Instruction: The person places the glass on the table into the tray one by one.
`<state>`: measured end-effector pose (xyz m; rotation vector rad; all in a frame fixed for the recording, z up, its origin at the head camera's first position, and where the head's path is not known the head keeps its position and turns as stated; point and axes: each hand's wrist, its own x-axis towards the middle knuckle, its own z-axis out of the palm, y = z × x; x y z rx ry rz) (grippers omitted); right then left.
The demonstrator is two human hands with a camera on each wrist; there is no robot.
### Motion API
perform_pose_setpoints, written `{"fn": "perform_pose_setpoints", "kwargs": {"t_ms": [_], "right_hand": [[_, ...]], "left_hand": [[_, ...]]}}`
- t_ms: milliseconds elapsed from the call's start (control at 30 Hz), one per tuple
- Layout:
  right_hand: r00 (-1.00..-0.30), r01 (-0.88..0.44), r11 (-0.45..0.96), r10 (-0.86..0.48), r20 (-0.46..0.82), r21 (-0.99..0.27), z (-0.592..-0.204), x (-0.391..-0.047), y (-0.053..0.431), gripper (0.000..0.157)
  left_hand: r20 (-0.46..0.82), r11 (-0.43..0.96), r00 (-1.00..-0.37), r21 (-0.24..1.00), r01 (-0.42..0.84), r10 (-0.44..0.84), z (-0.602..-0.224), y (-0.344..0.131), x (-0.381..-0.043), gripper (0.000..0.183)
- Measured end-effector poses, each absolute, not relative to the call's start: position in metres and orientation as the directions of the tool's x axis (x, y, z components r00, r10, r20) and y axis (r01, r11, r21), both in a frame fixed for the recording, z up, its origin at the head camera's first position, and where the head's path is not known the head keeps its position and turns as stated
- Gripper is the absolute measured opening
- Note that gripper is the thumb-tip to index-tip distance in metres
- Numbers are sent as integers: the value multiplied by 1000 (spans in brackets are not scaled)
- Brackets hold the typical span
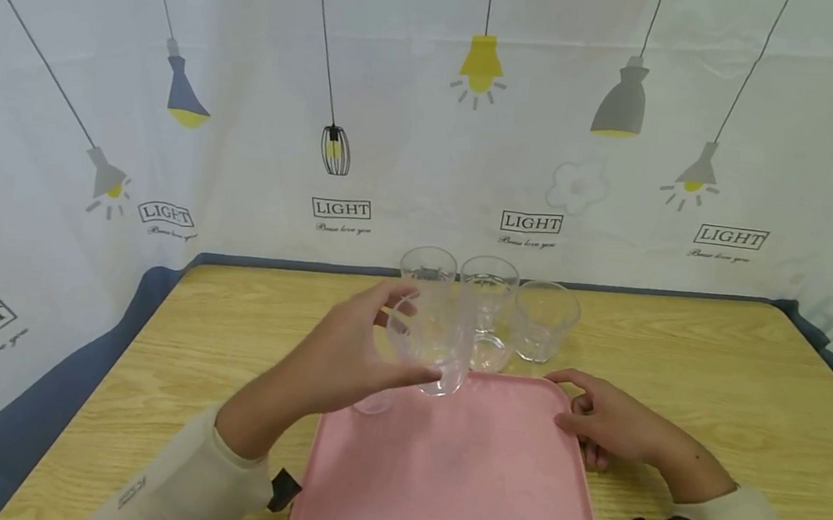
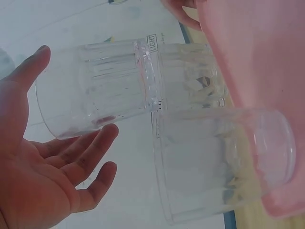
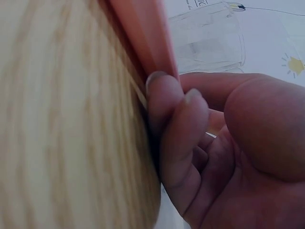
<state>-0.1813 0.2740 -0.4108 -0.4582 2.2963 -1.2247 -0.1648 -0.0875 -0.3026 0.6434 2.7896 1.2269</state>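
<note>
My left hand (image 1: pixel 332 352) holds a clear cup (image 1: pixel 432 328) between thumb and fingers, above the far edge of a pink tray (image 1: pixel 456 473). In the left wrist view the thumb lies on one side of this cup (image 2: pixel 95 90) and fingertips touch the other. Another clear cup (image 2: pixel 219 162) stands at the tray's far left corner; the head view shows little more than its base, behind the left hand. My right hand (image 1: pixel 615 421) grips the tray's far right corner. The right wrist view shows curled fingers (image 3: pixel 176 124) against the tray's rim (image 3: pixel 152 43).
Behind the tray, several clear cups stand on the wooden table (image 1: pixel 244 327), among them one at the left (image 1: pixel 427 263), one in the middle (image 1: pixel 490 280) and one at the right (image 1: pixel 546 323). A white curtain (image 1: pixel 416 109) printed with lamps hangs along the table's back edge.
</note>
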Motion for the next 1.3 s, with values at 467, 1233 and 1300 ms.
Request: {"fn": "perform_pose_setpoints", "kwargs": {"t_ms": [467, 1233, 1300], "right_hand": [[-815, -56, 540, -510, -273, -840, -409, -182, 274, 56], [-818, -49, 533, -507, -273, -845, -408, -181, 274, 55], [-818, -50, 534, -507, -273, -844, -409, -181, 274, 55]], "left_hand": [[51, 562, -892, 760, 326, 449, -309, -108, -141, 88], [30, 574, -856, 729, 373, 517, -342, -150, -122, 93], [21, 575, -855, 732, 367, 519, -344, -151, -122, 95]]}}
